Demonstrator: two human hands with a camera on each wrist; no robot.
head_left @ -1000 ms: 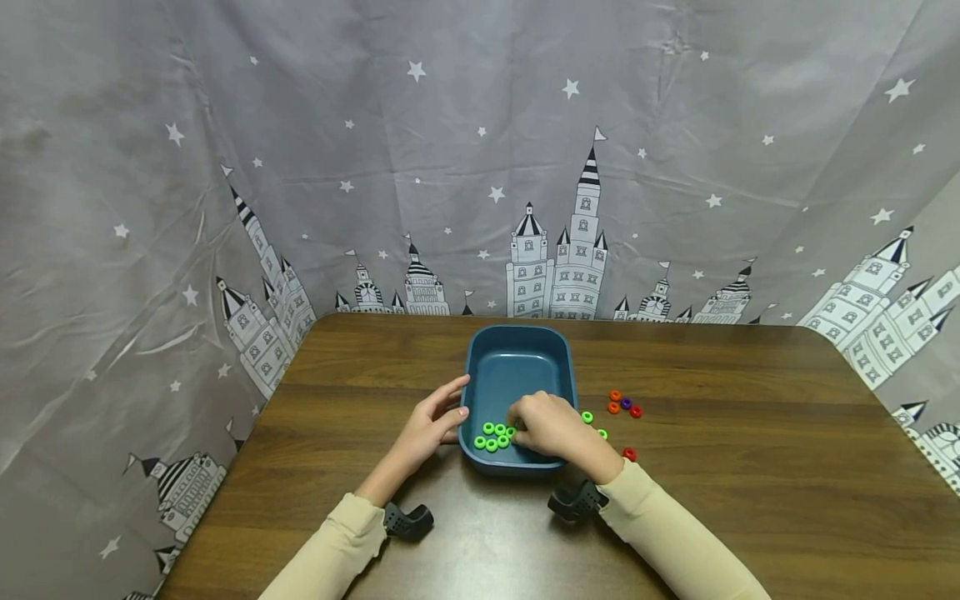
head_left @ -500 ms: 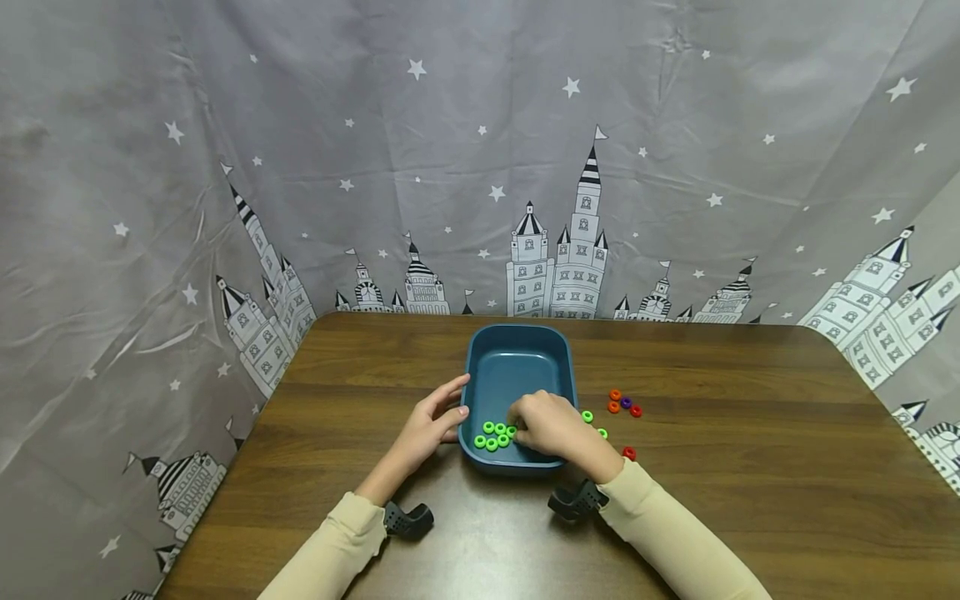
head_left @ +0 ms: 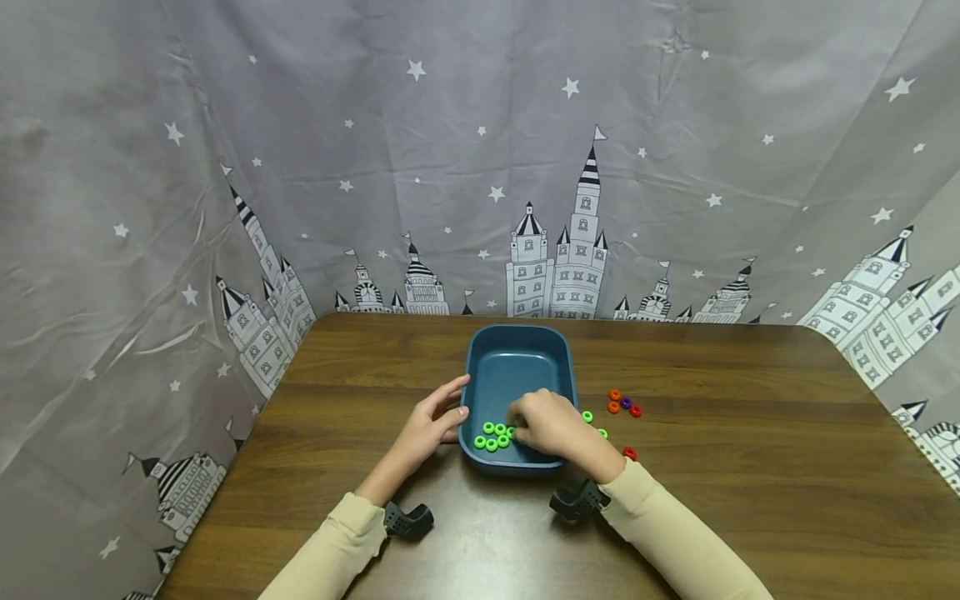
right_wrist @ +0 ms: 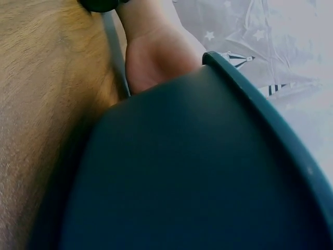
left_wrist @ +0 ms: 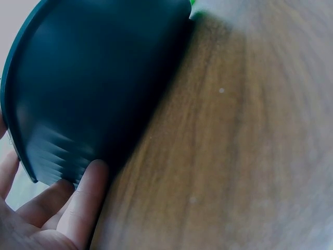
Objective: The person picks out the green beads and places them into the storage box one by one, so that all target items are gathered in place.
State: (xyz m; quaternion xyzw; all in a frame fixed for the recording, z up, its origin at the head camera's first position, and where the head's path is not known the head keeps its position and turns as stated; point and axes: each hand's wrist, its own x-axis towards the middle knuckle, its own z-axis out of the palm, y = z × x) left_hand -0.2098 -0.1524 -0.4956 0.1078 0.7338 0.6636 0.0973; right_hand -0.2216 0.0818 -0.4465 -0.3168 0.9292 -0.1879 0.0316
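Note:
A dark teal bin [head_left: 517,468] stands on the table in the head view. My left hand [head_left: 422,429] rests against its left side, fingers extended, thumb near the rim. In the left wrist view, fingertips [left_wrist: 93,177] touch the bin's outer wall. My right hand [head_left: 551,423] reaches over the bin's right rim with curled fingers, pinching a green ring [head_left: 511,433] at the edge of a small group. Its fingertips are partly hidden by the hand. Several more green rings [head_left: 491,444] lie in the near left corner. The bin's wall [right_wrist: 171,166] fills most of the right wrist view.
Right of the bin, two orange rings [head_left: 613,407], a purple ring [head_left: 626,402] and a red ring [head_left: 636,411] lie together on the table [head_left: 750,433]. Two green rings [head_left: 587,416] and another red ring [head_left: 629,453] lie nearer my right forearm. A grey curtain [head_left: 480,100] hangs behind.

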